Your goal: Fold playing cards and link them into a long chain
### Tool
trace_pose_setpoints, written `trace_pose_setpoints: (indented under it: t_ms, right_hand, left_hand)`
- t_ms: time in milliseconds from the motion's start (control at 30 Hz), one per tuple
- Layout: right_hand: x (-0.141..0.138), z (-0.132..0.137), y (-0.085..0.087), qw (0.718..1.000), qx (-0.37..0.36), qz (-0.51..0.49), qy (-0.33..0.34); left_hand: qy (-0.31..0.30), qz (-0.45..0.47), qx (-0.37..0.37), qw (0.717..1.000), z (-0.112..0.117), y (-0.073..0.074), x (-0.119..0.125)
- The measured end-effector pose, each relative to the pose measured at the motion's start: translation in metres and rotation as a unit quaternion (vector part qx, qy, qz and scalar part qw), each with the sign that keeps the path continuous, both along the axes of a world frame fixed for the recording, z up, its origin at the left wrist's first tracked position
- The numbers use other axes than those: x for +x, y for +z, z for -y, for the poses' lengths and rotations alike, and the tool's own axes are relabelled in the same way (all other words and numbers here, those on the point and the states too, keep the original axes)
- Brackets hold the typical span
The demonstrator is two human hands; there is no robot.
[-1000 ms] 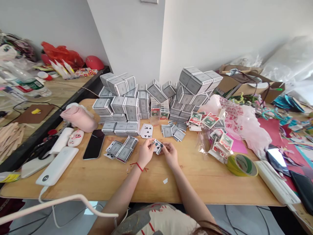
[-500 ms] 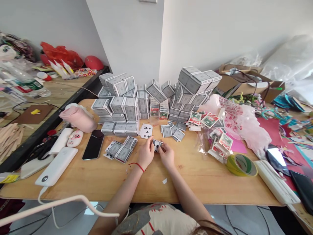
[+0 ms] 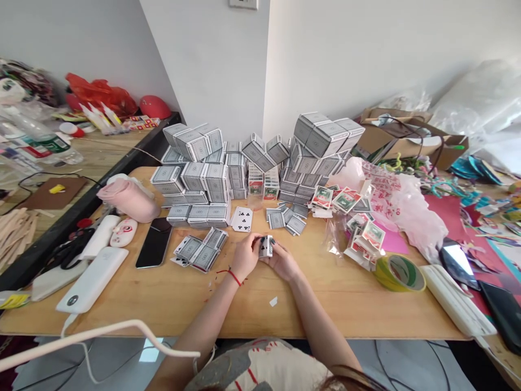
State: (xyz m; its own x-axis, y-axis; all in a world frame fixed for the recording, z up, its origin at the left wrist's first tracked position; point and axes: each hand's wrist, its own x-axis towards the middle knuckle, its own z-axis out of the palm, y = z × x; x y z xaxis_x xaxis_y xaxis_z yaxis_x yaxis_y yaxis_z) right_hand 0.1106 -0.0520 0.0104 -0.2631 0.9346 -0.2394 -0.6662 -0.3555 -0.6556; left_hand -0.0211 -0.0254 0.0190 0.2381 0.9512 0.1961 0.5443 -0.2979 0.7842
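Note:
Between my two hands is a playing card (image 3: 266, 246) with black pips, bent along its edge. My left hand (image 3: 246, 255) grips its left side, fingers closed. On the other side my right hand (image 3: 284, 261) has its thumb and fingers closed on the same card. Just beyond them a club-suit card (image 3: 242, 219) lies face up on the table. Several folded grey-backed cards (image 3: 287, 217) lie to the right of it. Left of my hands is a loose group of folded cards (image 3: 201, 250).
Grey-patterned card blocks (image 3: 205, 179) are stacked along the back, with more blocks (image 3: 321, 136) at right. A phone (image 3: 154, 243), a white power bank (image 3: 93, 279), opened card boxes (image 3: 368, 239), a tape roll (image 3: 400, 273) and a power strip (image 3: 458, 300) surround the work area.
The card has turned from lying flatter to standing more upright, its bent edge showing. Both hands have shifted slightly right, and the right hand has rotated beneath the card.

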Motion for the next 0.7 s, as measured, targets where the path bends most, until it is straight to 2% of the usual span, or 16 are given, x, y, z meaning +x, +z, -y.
trace_pose_setpoints:
  t_ms: [100, 167, 300, 433, 700]
  right_hand:
    - [0.000, 0.000, -0.002, 1.000, -0.006, -0.010, -0.004]
    - [-0.001, -0.001, -0.004, 1.000, -0.011, -0.012, 0.001]
    - [-0.001, -0.003, -0.007, 0.999, -0.032, -0.003, 0.006]
    - [-0.001, -0.003, -0.007, 0.999, -0.043, -0.002, 0.009]
    - [0.001, -0.003, -0.007, 0.999, -0.030, -0.002, 0.038]
  left_hand:
    - [-0.042, 0.004, 0.035, 0.999, 0.002, 0.004, 0.000]
    - [-0.047, -0.012, 0.039, 0.998, 0.002, 0.005, -0.002]
    - [-0.005, -0.054, 0.037, 0.998, 0.003, -0.001, -0.004]
    - [0.021, -0.043, 0.047, 0.998, 0.006, -0.006, -0.003]
    - [0.128, 0.116, 0.001, 0.985, -0.003, -0.003, -0.010]
